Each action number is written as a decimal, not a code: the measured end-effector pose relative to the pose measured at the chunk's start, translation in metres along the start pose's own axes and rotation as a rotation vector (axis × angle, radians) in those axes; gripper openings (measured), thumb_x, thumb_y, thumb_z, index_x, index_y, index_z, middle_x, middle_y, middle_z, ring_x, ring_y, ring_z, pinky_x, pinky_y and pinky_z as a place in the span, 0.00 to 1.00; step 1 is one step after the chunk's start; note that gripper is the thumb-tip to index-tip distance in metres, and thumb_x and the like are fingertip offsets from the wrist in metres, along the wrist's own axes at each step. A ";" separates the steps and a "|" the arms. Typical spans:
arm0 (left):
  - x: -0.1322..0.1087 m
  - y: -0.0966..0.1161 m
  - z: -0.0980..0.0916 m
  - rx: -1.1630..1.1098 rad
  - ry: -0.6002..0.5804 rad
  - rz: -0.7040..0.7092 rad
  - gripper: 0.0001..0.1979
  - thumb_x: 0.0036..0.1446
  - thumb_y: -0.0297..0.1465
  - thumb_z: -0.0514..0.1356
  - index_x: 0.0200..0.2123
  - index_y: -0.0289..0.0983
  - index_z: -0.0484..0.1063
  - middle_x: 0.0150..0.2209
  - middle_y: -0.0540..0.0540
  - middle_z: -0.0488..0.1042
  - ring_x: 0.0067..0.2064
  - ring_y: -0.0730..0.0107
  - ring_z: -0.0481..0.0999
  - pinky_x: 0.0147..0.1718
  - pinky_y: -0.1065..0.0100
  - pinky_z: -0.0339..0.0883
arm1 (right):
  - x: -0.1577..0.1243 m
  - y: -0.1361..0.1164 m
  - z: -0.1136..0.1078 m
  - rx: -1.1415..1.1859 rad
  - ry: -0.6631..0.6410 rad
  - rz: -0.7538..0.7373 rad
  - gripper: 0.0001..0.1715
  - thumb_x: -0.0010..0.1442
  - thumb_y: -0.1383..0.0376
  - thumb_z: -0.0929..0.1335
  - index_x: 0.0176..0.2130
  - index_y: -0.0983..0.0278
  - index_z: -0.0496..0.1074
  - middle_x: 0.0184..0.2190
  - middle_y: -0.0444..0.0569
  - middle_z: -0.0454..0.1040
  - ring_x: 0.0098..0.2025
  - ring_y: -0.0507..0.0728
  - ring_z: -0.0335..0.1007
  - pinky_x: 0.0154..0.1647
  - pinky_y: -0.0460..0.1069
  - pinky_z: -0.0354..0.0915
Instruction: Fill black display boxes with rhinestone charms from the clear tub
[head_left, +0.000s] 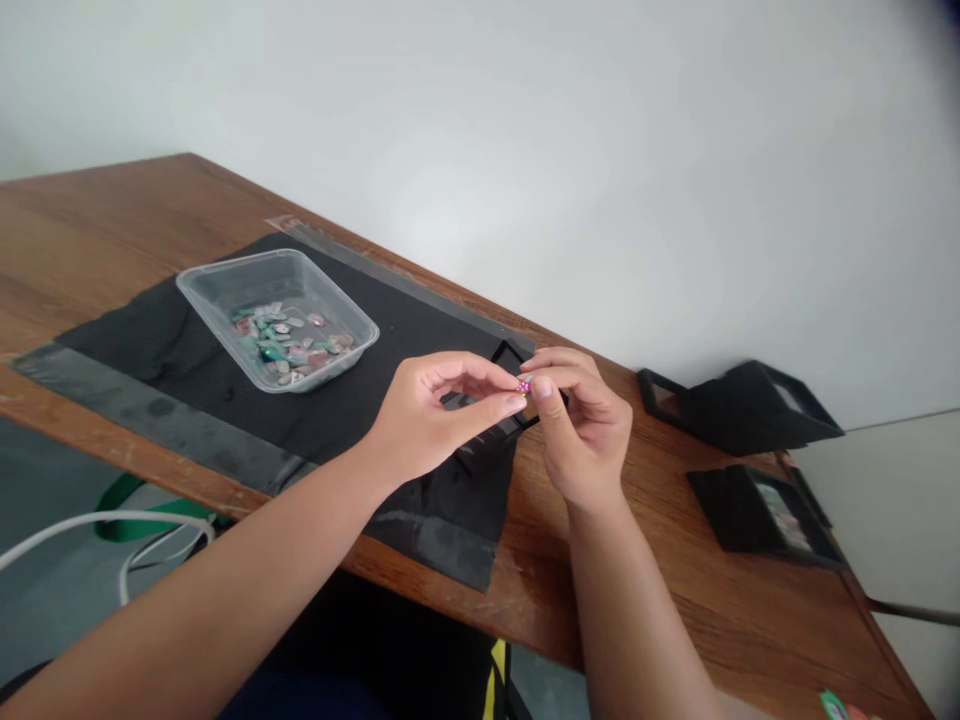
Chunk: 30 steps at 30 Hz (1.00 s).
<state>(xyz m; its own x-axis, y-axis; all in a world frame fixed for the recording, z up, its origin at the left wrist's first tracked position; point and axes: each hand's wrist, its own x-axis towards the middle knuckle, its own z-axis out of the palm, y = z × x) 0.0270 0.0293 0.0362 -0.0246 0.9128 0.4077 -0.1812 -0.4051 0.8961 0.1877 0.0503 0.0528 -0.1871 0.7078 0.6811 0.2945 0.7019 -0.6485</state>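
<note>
Between the thumb and forefinger of my left hand (431, 412) is a small pink-purple sparkly piece (523, 387) with a hint of yellow. My right hand (589, 425) pinches the same piece from the other side, so the fingertips of both hands nearly meet. It is too small and too covered for its kind to be made out. Below the hands, a black open frame-like box (487, 445) rests near the right edge of a black cloth (420, 345), partly hidden by my fingers. To the left stands a clear plastic tub (214, 275) holding several small green, white and pinkish pieces (281, 340).
The cloth lies on a brown wooden table (97, 215) against a white wall (480, 150). At the right are black boxes (739, 410), one with a pale top (784, 515). White cable (97, 518) and green strap (124, 505) hang below the table's front left edge.
</note>
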 end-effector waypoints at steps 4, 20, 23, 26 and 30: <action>0.000 0.001 0.000 -0.012 -0.004 -0.013 0.05 0.52 0.30 0.72 0.33 0.38 0.82 0.33 0.47 0.84 0.34 0.67 0.82 0.37 0.68 0.77 | 0.000 0.000 0.000 0.015 -0.001 -0.002 0.09 0.66 0.64 0.69 0.33 0.56 0.77 0.36 0.47 0.78 0.44 0.58 0.75 0.53 0.59 0.69; 0.003 -0.001 0.000 -0.345 -0.012 -0.204 0.09 0.50 0.36 0.74 0.29 0.37 0.82 0.28 0.47 0.82 0.32 0.68 0.81 0.36 0.65 0.77 | 0.000 0.001 -0.001 0.081 -0.047 -0.008 0.07 0.66 0.63 0.69 0.36 0.55 0.79 0.37 0.46 0.79 0.46 0.59 0.76 0.53 0.61 0.69; 0.003 -0.003 0.000 -0.376 -0.008 -0.228 0.08 0.50 0.35 0.74 0.29 0.36 0.82 0.28 0.48 0.81 0.31 0.71 0.78 0.35 0.69 0.75 | 0.000 0.000 -0.001 0.098 -0.057 -0.020 0.07 0.66 0.64 0.70 0.37 0.55 0.79 0.38 0.46 0.80 0.46 0.59 0.75 0.53 0.61 0.69; 0.003 -0.003 0.001 -0.406 -0.002 -0.256 0.08 0.50 0.33 0.73 0.29 0.36 0.81 0.28 0.50 0.80 0.30 0.75 0.75 0.33 0.73 0.71 | 0.000 -0.001 -0.002 0.118 -0.060 -0.043 0.08 0.66 0.66 0.70 0.38 0.55 0.80 0.40 0.46 0.81 0.47 0.59 0.75 0.54 0.61 0.68; 0.002 -0.002 0.001 -0.410 -0.039 -0.297 0.09 0.52 0.35 0.72 0.28 0.35 0.80 0.26 0.50 0.78 0.30 0.76 0.73 0.33 0.73 0.68 | 0.001 -0.002 -0.002 0.129 -0.066 -0.050 0.09 0.66 0.67 0.70 0.38 0.54 0.80 0.40 0.45 0.81 0.47 0.59 0.74 0.54 0.61 0.67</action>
<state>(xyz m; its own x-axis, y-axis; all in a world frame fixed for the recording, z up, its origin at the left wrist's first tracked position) 0.0283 0.0319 0.0352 0.1216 0.9798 0.1589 -0.5462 -0.0676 0.8349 0.1889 0.0495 0.0550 -0.2607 0.6726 0.6926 0.1616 0.7377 -0.6555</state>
